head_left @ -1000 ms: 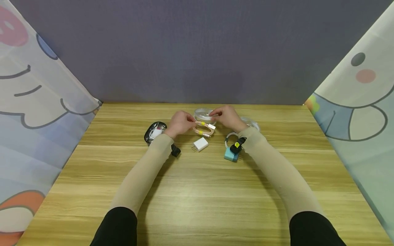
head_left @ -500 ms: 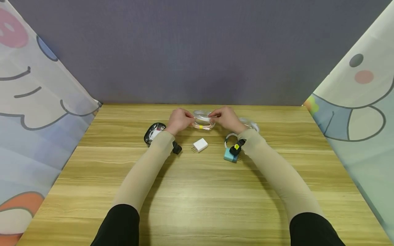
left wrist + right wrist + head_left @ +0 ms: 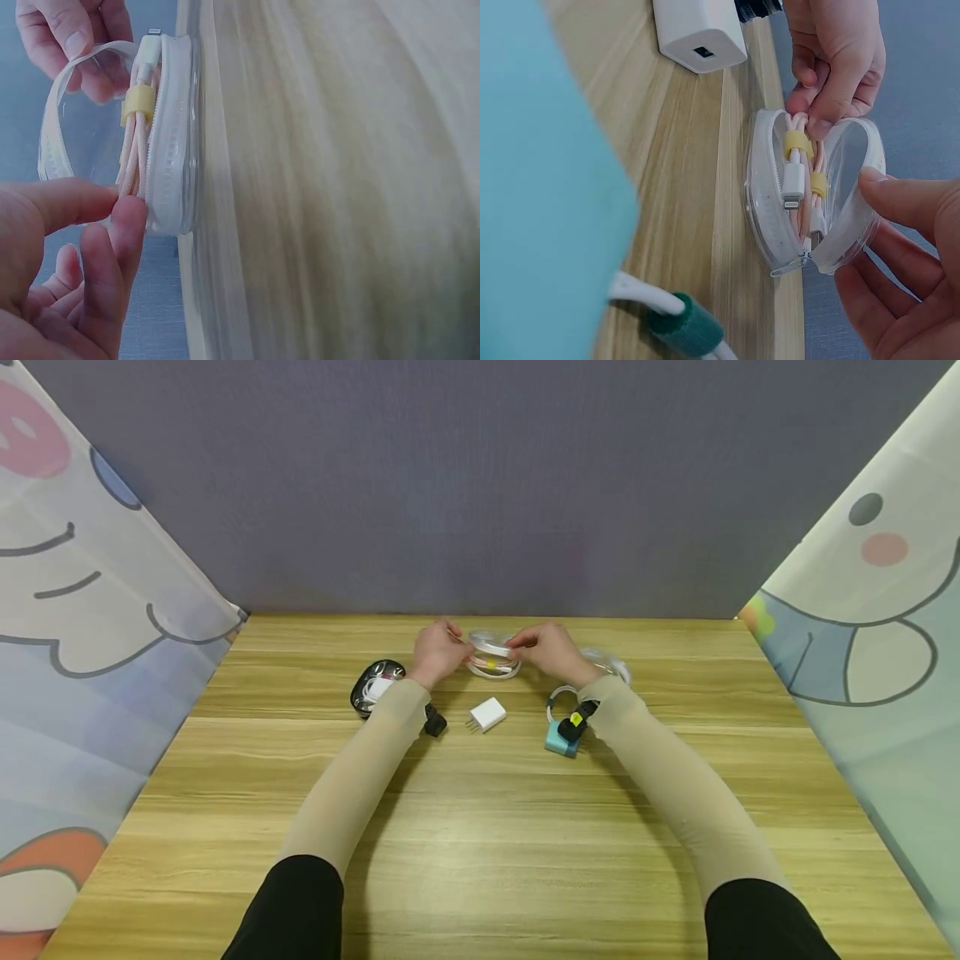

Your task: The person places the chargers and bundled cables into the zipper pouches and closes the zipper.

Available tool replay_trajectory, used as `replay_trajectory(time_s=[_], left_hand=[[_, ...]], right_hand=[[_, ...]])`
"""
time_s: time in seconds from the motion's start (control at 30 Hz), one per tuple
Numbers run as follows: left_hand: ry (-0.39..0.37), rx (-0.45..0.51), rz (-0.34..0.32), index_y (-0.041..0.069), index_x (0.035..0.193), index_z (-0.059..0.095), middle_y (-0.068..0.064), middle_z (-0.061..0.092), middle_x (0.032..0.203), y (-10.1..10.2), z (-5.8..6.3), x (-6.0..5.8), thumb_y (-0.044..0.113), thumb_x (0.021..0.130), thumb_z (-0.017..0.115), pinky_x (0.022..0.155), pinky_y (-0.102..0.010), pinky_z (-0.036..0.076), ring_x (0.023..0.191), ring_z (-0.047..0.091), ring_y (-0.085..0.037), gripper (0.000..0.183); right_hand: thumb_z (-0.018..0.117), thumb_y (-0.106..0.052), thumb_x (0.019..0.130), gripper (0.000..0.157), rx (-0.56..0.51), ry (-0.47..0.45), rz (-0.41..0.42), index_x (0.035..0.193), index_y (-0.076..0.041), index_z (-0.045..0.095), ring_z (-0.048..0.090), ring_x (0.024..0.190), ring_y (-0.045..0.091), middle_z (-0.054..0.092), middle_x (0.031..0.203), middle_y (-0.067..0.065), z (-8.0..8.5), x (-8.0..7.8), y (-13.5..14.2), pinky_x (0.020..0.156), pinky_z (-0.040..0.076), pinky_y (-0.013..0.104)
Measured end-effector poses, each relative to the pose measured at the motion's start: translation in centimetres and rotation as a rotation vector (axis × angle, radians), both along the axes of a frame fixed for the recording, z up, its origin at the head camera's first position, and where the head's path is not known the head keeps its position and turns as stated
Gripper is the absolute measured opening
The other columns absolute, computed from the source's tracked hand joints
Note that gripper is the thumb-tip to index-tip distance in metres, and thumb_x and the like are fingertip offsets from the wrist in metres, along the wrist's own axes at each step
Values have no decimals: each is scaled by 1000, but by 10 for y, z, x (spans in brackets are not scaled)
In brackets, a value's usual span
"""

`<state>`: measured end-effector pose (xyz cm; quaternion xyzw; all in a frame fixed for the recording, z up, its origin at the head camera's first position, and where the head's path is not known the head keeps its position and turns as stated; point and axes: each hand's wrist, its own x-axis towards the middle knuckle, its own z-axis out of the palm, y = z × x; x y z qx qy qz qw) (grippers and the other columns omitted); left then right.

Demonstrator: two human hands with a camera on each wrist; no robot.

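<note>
Between both hands at the back of the table stands a round clear zip pouch with white zipper edges, its mouth spread apart. My left hand pinches a coiled pink charging cable between thumb and finger, and the coil sits within the pouch's mouth. Yellow ties bind the cable, and a white connector shows its metal tip in the right wrist view. My right hand holds the pouch's raised far edge, thumb on the zipper band and fingers behind it.
A white charger plug lies in front of the pouch. To the left sits a black-rimmed case with white contents. Beside the right wrist are a blue adapter, a white cable with a green tie, and another clear pouch.
The left hand has moved the pink cable slightly back and left, from in front of the pouch down into its mouth. The right hand has stayed nearly in place at the pouch edge.
</note>
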<state>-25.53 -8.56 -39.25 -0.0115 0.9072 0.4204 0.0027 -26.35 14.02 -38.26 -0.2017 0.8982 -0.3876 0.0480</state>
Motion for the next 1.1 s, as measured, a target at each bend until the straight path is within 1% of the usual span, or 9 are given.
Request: replay_trajectory(time_s=[0.23,0.37,0.43,0.6,0.7,0.8,0.87,0.97,1.1], left_hand=[[72,-16,32,8,98,58,-8,71,93,1,-1,-3,13,87,74,64,-30,51,78,66,-20,20],[92,-50,70,9,94,58,-7,71,92,2,-1,-3,15,85,76,68,-33,49,80,65,-22,22],[98,-58,74,9,94,58,-7,71,92,2,-2,-3,15,84,77,69,-33,49,81,64,-22,22],[115,-79,15,9,93,61,-5,68,89,1,-4,-5,14,84,78,65,-29,50,77,63,-19,21],[106,-43,-25,8,93,63,-5,69,87,1,-5,-5,12,84,79,60,-26,52,72,66,-17,19],[89,-26,-43,7,92,64,-5,70,84,0,-4,-5,10,85,78,56,-24,52,67,68,-15,15],[84,-59,-53,8,92,65,-4,71,84,0,-4,-4,12,87,76,58,-24,51,65,69,-13,13],[109,-166,-66,12,90,66,0,72,84,0,-3,-3,17,88,75,63,-28,48,67,67,-12,11],[133,-235,-71,14,89,66,1,70,84,-1,-3,-2,19,87,76,67,-33,46,72,63,-16,12]], right_hand=[[76,-17,90,18,-36,-17,3,106,-8,79,66,99,22,74,105,7,1,0,1,87,51,37],[75,-16,90,17,-41,-20,11,106,-8,78,66,100,22,74,104,7,1,0,1,88,51,38],[75,-16,91,17,-38,-21,7,106,-8,79,66,100,22,75,104,7,1,1,1,88,51,38],[75,-16,91,17,-32,-15,-2,105,-9,79,66,99,22,75,103,7,1,0,0,88,50,38],[75,-17,90,17,-26,-9,-6,105,-9,79,66,97,22,75,102,7,1,0,0,87,50,38],[75,-18,91,18,-24,-12,-15,106,-9,79,66,98,22,74,103,7,2,0,0,88,50,39],[75,-18,91,18,-22,-16,-22,106,-9,78,65,99,22,74,104,7,2,1,0,89,50,39],[74,-18,91,19,-24,-22,-32,107,-9,78,65,100,22,74,106,7,3,2,1,89,50,39],[74,-18,92,19,-34,-31,-29,108,-9,78,65,101,22,74,106,7,3,1,1,90,50,39]])
